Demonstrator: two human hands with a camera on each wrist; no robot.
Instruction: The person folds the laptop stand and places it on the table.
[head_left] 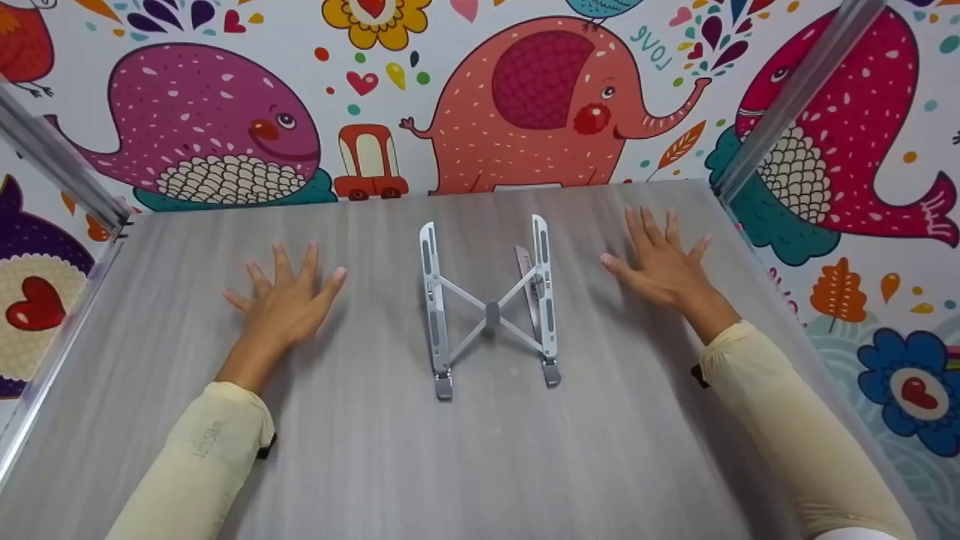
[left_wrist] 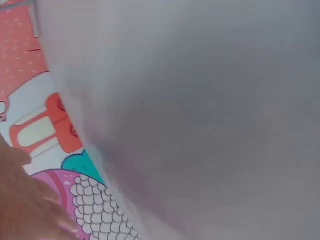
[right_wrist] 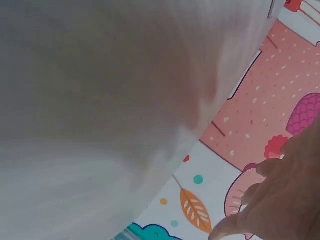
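Between the hands, a silver folding laptop stand (head_left: 493,315) lies spread on the table, its crossed bars meeting at a grey hub. My left hand (head_left: 281,307) is to the left of the stand, fingers straight and spread, holding nothing. On the other side, my right hand (head_left: 664,266) is spread in the same way, apart from the stand and with nothing in it. The left wrist view catches part of the left hand (left_wrist: 30,205) at its lower left edge. In the right wrist view, the right hand (right_wrist: 282,200) shows at lower right.
The wood-grain table (head_left: 360,465) extends around the stand. A wall printed with cartoon animals (head_left: 525,112) stands behind it. Metal posts rise at the back left (head_left: 60,161) and back right (head_left: 795,97) corners.
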